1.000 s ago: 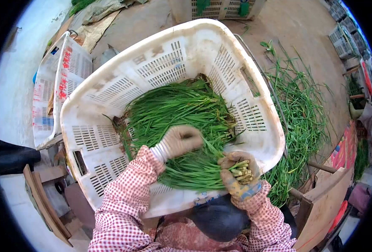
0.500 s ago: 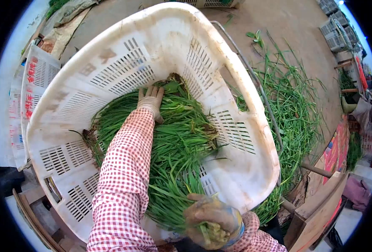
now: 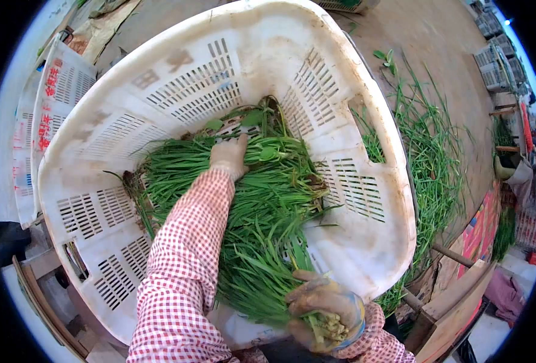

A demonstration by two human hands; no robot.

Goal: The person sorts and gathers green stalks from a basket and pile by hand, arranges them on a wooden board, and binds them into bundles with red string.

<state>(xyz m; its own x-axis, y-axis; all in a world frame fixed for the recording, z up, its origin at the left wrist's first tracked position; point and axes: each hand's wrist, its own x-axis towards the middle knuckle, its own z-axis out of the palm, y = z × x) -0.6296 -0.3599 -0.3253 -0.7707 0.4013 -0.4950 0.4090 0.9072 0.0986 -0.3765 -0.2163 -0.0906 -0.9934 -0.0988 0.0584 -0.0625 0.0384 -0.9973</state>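
Observation:
A large white plastic basket (image 3: pixel 365 254) with slotted walls stands in front of me, holding long, narrow green chives (image 3: pixel 262 199). My left hand (image 3: pixel 228 157), in a pale glove, is on the far part of the pile. Its fingers curl down into the leaves and are partly hidden by them. At the basket's near right edge, my right hand (image 3: pixel 325 308), in a soiled glove, grips a bunch of chives (image 3: pixel 256 290). The pale root ends stick out of that fist and the leaves point left into the basket.
Loose green stalks (image 3: pixel 428 157) are strewn over the floor to the right of the basket. White slotted crates with red writing (image 3: pixel 53 109) stand at the left. A wooden frame (image 3: pixel 449 302) is at the lower right, and stacked crates (image 3: pixel 495 63) stand farther back.
My left hand has gone from lying spread on the leaves to curling into them, and the pile's far edge has come nearer. My right hand keeps its bunch. The view has shifted slightly.

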